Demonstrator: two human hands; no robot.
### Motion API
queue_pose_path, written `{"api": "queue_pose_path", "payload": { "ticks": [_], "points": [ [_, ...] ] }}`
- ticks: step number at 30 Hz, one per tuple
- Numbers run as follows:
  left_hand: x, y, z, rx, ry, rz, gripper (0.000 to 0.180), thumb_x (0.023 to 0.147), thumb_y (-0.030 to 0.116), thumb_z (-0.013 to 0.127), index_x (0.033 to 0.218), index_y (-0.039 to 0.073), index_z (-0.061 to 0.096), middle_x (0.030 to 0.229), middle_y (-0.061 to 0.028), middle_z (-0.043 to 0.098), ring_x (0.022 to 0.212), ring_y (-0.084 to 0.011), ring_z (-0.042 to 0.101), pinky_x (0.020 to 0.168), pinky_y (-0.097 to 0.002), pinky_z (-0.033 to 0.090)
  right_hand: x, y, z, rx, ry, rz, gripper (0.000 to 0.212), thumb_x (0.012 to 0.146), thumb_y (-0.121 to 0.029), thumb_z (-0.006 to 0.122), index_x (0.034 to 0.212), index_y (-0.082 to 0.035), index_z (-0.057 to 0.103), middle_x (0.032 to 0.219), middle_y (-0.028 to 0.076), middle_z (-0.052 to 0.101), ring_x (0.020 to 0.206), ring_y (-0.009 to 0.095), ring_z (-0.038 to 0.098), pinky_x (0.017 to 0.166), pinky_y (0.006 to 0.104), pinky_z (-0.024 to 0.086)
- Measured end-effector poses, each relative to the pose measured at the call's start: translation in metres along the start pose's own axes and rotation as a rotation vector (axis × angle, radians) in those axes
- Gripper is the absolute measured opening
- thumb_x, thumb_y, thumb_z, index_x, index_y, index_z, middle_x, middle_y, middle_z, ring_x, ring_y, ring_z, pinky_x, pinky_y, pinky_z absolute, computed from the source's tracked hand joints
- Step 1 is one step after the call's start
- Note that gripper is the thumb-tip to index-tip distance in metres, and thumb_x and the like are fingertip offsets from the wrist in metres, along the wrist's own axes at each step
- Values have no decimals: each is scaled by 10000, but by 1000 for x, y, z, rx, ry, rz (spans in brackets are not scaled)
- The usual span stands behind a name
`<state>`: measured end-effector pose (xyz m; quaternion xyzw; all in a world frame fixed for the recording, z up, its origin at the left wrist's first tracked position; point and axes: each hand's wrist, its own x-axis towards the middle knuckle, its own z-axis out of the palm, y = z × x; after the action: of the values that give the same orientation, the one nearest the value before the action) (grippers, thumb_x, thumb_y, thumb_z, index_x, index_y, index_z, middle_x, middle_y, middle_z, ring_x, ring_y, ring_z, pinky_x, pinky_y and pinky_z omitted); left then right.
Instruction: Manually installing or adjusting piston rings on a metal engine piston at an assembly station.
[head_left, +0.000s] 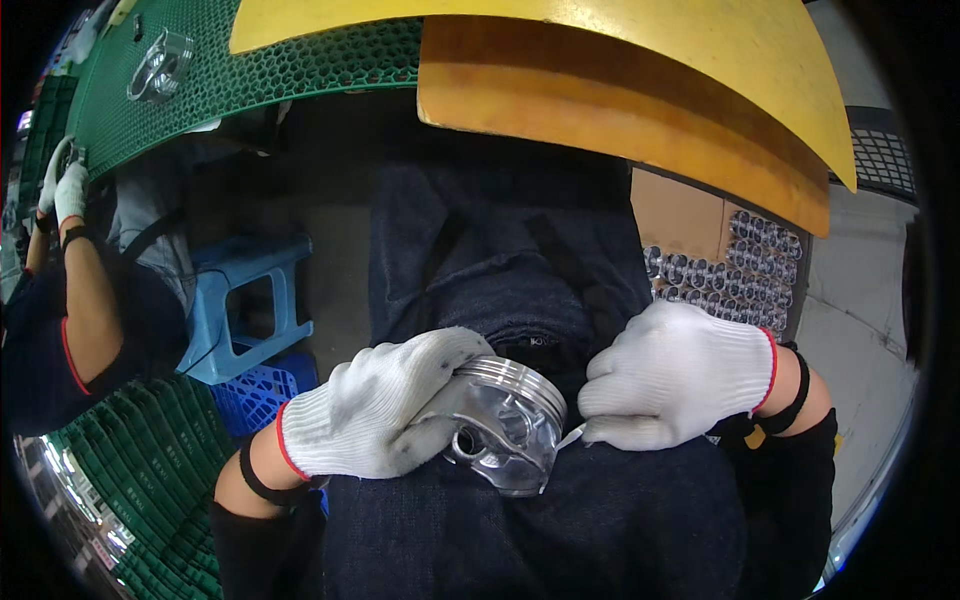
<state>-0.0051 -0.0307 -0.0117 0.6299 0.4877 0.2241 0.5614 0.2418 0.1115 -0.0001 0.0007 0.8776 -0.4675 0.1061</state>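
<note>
A shiny metal piston is tilted above my lap, its ring grooves toward the upper right and its pin hole facing me. My left hand, in a white knit glove, is closed around its left side. Gloved likewise, my right hand is closed just right of the piston. From its fingers a thin pale tool pokes out, its tip at the piston's lower right edge. The rest of that tool is hidden in the fist, so its kind does not show.
Ahead are a yellow sheet, an orange-brown board and a green honeycomb mat bearing another piston. Many pistons stand at right. A co-worker's gloved hands, a blue stool and green trays are at left.
</note>
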Motion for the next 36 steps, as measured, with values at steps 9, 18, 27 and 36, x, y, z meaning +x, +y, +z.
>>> {"api": "queue_pose_path", "payload": {
  "ticks": [9, 18, 27, 36],
  "points": [
    [-11, -57, -12, -1690, 115, 240, 502, 937, 303, 574, 1314, -7, 457, 1266, -210, 541, 1093, -381, 604, 888, -437, 541, 3, 11, -12, 169, 432, 81, 85, 769, -86, 668, 830, -37, 698, 746, 99, 670, 666, 255, 667, 606, 339, 532],
    [-37, -46, -40, -1885, -82, 642, 447, 940, 383, 574, 1261, 86, 484, 1179, -147, 572, 734, -300, 646, 453, -311, 506, 11, 7, 11, 165, 392, 143, 115, 742, -159, 666, 799, -75, 719, 733, 88, 682, 646, 255, 660, 608, 327, 507],
    [-49, -64, -100, -979, 981, 272, 540, 856, 228, 659, 1320, 25, 472, 1187, -211, 621, 975, -236, 656, 737, -349, 584, -21, -22, -25, 470, 860, -109, 198, 777, -205, 661, 826, -22, 716, 720, 99, 674, 634, 236, 659, 578, 308, 506],
    [-16, -107, -271, -517, 1474, 13, 320, 902, 64, 600, 1218, 22, 571, 1113, -140, 653, 899, -253, 687, 750, -348, 612, -116, -108, -30, -144, 1293, -650, 254, 864, -282, 600, 885, -44, 684, 787, 96, 670, 658, 213, 647, 595, 291, 503]
  ]
}}
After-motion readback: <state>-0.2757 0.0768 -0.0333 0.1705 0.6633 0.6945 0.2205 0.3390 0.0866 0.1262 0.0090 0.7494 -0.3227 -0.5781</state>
